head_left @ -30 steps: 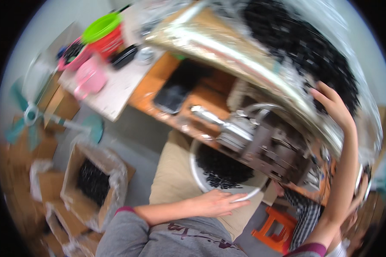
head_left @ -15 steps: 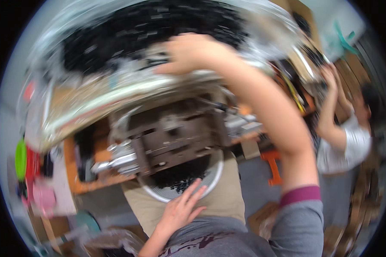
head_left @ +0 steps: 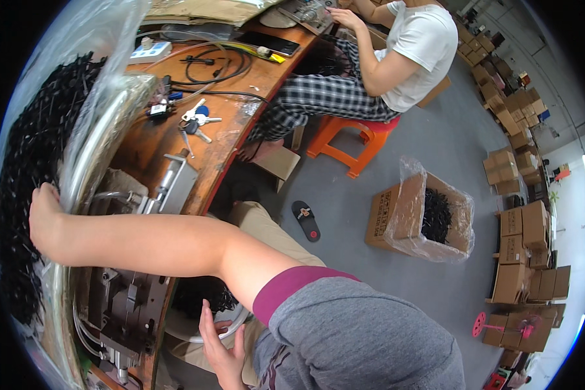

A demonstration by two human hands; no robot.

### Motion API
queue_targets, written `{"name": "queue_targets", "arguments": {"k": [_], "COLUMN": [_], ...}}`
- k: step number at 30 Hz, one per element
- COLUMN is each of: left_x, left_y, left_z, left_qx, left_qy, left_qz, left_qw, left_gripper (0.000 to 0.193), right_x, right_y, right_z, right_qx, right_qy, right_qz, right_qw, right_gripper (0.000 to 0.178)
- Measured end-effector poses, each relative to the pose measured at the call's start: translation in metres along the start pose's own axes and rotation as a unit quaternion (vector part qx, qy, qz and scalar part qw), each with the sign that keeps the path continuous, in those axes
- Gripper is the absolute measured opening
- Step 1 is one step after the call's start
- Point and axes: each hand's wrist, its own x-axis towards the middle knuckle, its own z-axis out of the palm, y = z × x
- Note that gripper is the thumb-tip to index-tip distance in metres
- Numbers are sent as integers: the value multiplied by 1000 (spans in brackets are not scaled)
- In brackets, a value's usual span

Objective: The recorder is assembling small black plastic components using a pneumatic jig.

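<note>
My right arm stretches across to the left. The right hand (head_left: 47, 218) rests among small black plastic parts (head_left: 42, 123), heaped in a container lined with clear plastic (head_left: 104, 71). Its fingers point down into the heap and are mostly hidden. Over my lap, my left hand (head_left: 222, 351) is open, fingers apart and holding nothing, beside the pale rim of a round basket (head_left: 240, 320). More black parts (head_left: 201, 296) lie in that basket. Between container and basket, partly under my right forearm, a dark metal fixture (head_left: 127, 302) is mounted at the table edge.
On the wooden table (head_left: 231, 130) lie keys (head_left: 198, 120), black cables (head_left: 221, 65) and a phone (head_left: 270, 43). A co-worker (head_left: 416, 45) sits on an orange stool (head_left: 351, 143). A carton (head_left: 396, 221) with black parts and a slipper (head_left: 305, 221) are on the floor.
The view has swung to the right, bringing the co-worker, floor and cartons into sight. My right hand is still at the black parts; my left hand stays by the basket, fingers now raised.
</note>
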Motion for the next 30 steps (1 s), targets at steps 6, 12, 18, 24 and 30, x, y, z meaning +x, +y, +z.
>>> {"name": "queue_targets", "arguments": {"k": [6,12,18,24,30], "left_x": [3,8,10,33,45], "left_y": [0,11,13,44,62], "left_z": [3,2,-25,-80,-108], "left_qx": [15,17,56,66,129], "left_qy": [-11,13,99,290,396], "left_qz": [2,30,118,158,154], "left_qw": [1000,999,986,942,896], "left_gripper": [82,82,75,50,42], "right_x": [16,37,25,-101,-182], "right_y": [-8,-1,9,32,1], "right_z": [-3,13,-24,-63,-43], "right_qx": [2,140,686,862,880], "right_qy": [134,203,245,71,-84], "right_qz": [-28,36,205,29,99], "right_qw": [991,968,653,502,456], "right_gripper": [33,55,25,17,19]}}
